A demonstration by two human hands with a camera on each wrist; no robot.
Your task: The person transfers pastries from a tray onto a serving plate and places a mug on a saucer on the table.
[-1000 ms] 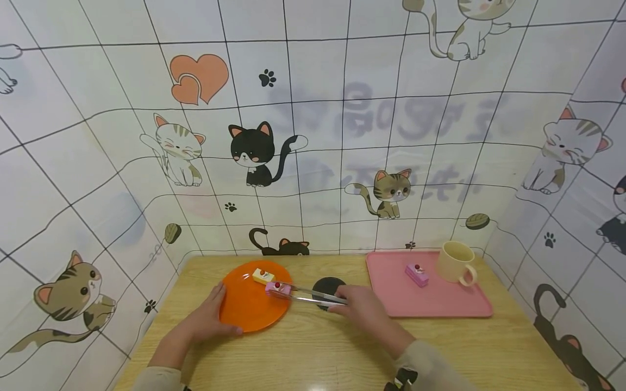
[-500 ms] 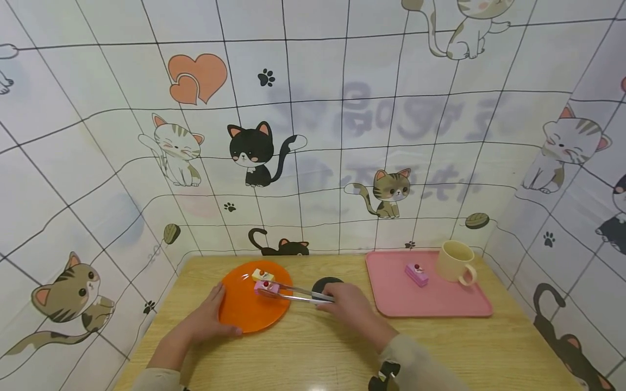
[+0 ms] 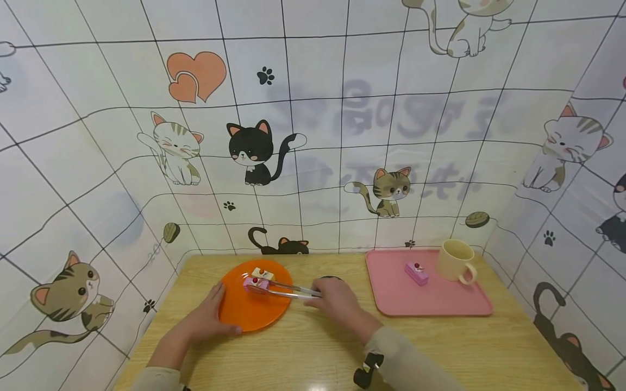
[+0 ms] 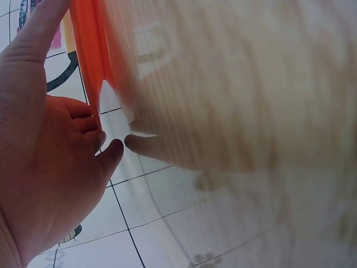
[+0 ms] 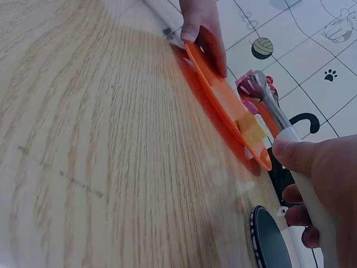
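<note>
My left hand (image 3: 205,317) spans the left rim of an orange plate (image 3: 251,315), with its thumb along the near edge and its fingers bent against the side. In my right hand (image 3: 337,304) I grip a pair of metal tongs (image 3: 293,295), whose pale handle (image 5: 315,206) shows in the right wrist view. The tong tips close around a small pink toy cake slice (image 3: 251,284) topped with a red berry, over the plate's upper left part. Right beside it lies a yellow toy cake slice (image 3: 264,273) on the plate.
On the right, a pink tray (image 3: 440,304) bears another pink toy cake slice (image 3: 417,274) and a cream mug (image 3: 455,260). A dark round coaster (image 5: 273,240) lies on the wooden table (image 3: 293,358), mostly hidden behind my right hand in the head view. Cat-patterned cloth (image 3: 318,125) walls the back and sides.
My right hand has moved left, carrying the pink cake slice in the tongs from the plate's right side to beside the yellow slice. My left hand has stayed at the rim.
</note>
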